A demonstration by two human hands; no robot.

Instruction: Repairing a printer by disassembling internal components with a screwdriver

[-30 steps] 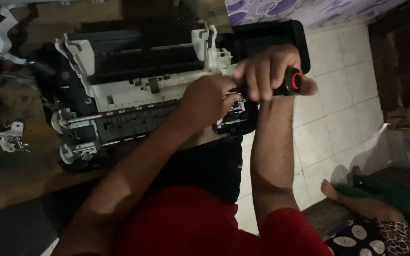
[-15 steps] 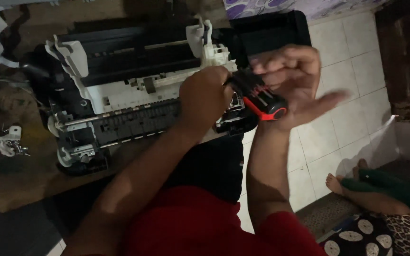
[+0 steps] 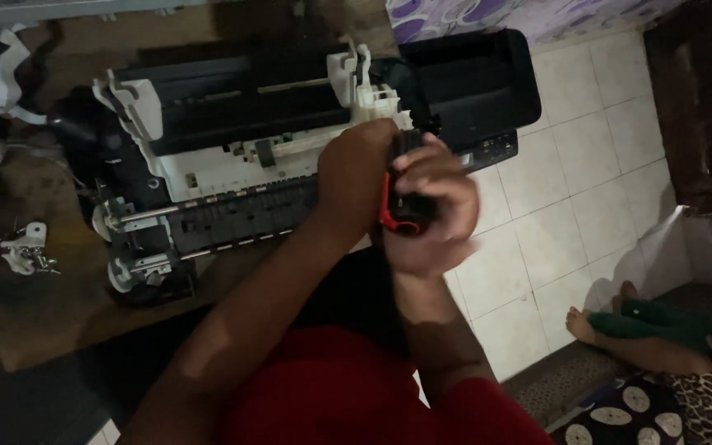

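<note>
Head view | your right hand (image 3: 434, 206) is curling closed around a black-and-red screwdriver handle (image 3: 401, 210) | your left hand (image 3: 356, 177) is gripping its upper end, beside the dismantled printer (image 3: 232, 173) on the tabletop (image 3: 35, 321).

The opened printer (image 3: 232, 165) fills the upper middle of the frame, and its white upright posts (image 3: 362, 78) block the way from above. Both hands (image 3: 397, 198) crowd its right end. In the right half the tiled floor (image 3: 570, 206) gives free room. At left, a small metal part (image 3: 26, 247) lies on the wooden table (image 3: 35, 321).
</note>
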